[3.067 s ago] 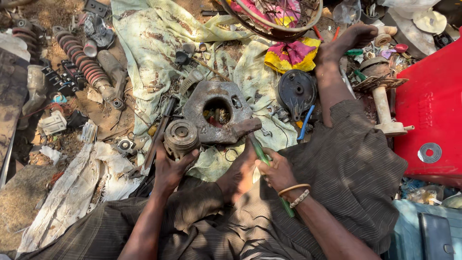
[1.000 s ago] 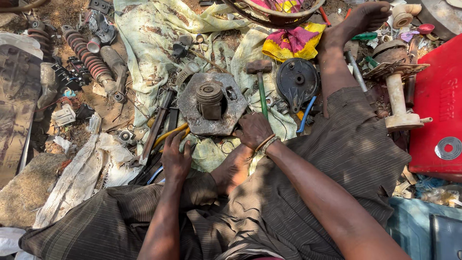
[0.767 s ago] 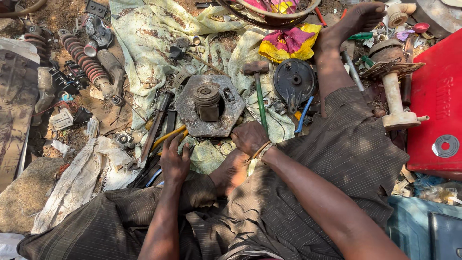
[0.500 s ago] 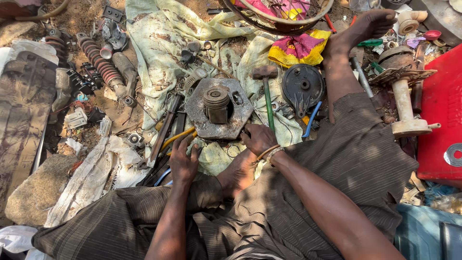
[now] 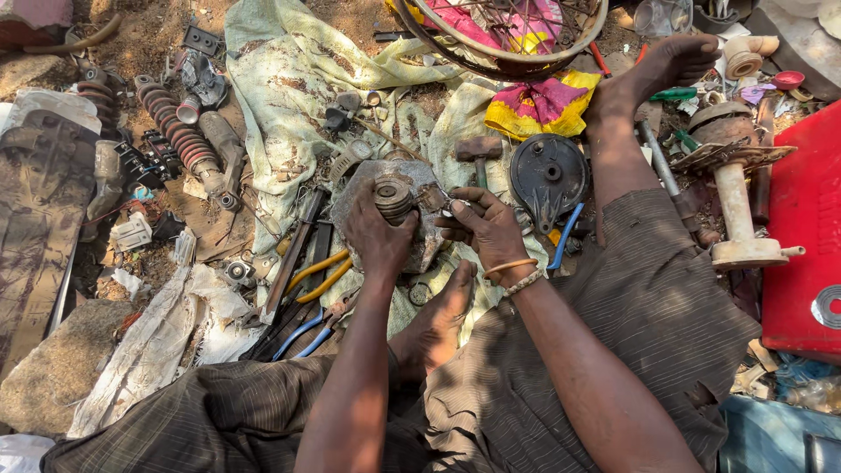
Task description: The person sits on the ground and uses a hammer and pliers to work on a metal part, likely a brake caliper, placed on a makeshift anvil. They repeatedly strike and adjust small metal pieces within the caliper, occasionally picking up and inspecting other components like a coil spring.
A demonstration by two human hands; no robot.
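Bare dirt strewn with scrap parts and a stained green cloth (image 5: pixel 280 96) surrounds the grey metal housing (image 5: pixel 412 219), which lies straight ahead of both hands. Left hand (image 5: pixel 378 238) grips its ribbed hub (image 5: pixel 392 197) from the near side; right hand (image 5: pixel 484 229), fingers pinched closed, touches the housing's right edge, equally close.

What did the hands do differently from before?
Both hands moved up off the tools and cloth onto the round metal part. The left hand now grips its ribbed hub; the right hand holds its edge. The hammer, dark disc and pliers stayed put.
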